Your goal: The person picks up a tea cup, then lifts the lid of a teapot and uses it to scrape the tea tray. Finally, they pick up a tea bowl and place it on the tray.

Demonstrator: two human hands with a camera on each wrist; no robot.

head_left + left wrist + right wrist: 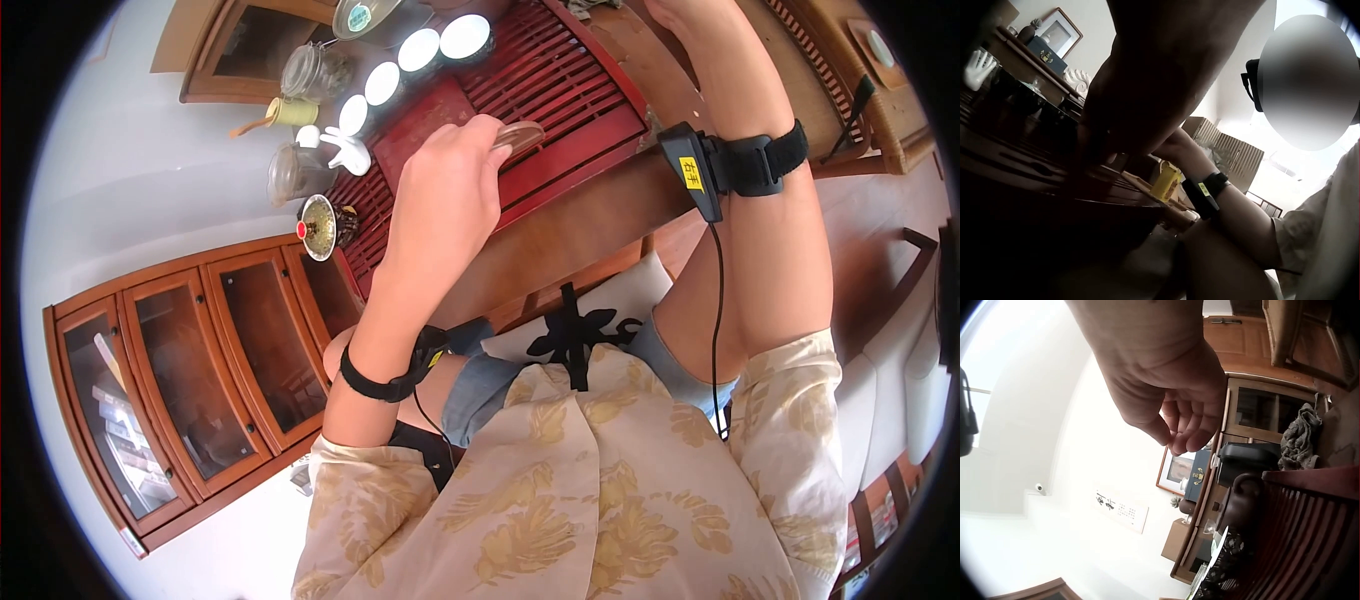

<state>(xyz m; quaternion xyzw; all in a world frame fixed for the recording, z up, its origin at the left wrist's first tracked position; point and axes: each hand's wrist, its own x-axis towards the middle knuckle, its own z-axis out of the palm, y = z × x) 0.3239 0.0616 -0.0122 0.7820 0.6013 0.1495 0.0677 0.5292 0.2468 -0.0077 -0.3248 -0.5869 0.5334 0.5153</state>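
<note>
In the head view my left hand (pixel 450 185) pinches the edge of a thin round brownish disc (pixel 520 136) above the red slatted tray (pixel 560 60). The left wrist view shows this hand (pixel 1141 94) dark and from close by, its fingertips hard to make out. My right hand (pixel 685 12) is mostly cut off at the top of the head view. Over in the right wrist view, the right hand (pixel 1175 394) hangs with loosely curled fingers, thumb tip near the fingertips, and no object shows in it. A dark teapot (pixel 1235 509) stands below it on the tray side.
Several white-topped cups (pixel 382 84) line the tray's far side. Near its left end are a white hand-shaped ornament (pixel 348 152), glass jars (pixel 316 72) and a lidded bowl (pixel 319 228) with a red knob. A grey cloth (pixel 1300 437) lies beyond the tray.
</note>
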